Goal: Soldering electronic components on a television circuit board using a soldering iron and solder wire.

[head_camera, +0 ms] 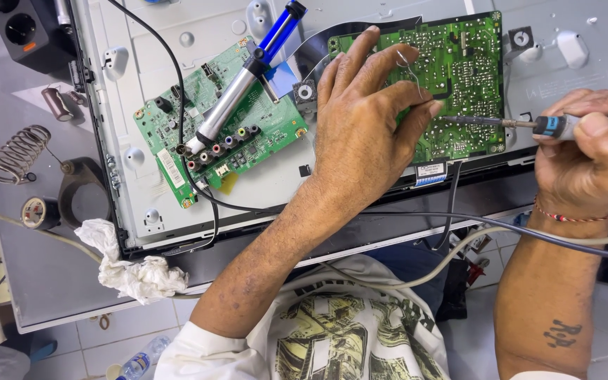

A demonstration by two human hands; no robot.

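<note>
We are pressing our left hand (364,123), fingers spread, pinching thin solder wire (409,67), on the green rectangular circuit board (459,77); our right hand (585,151) is gripping a blue-collared soldering iron (522,124).

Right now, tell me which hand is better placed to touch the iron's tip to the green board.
The right hand. It grips the soldering iron, whose tip already reaches the solder side of the green power board. The left hand lies spread on that board, pinching a thin solder wire.
</note>
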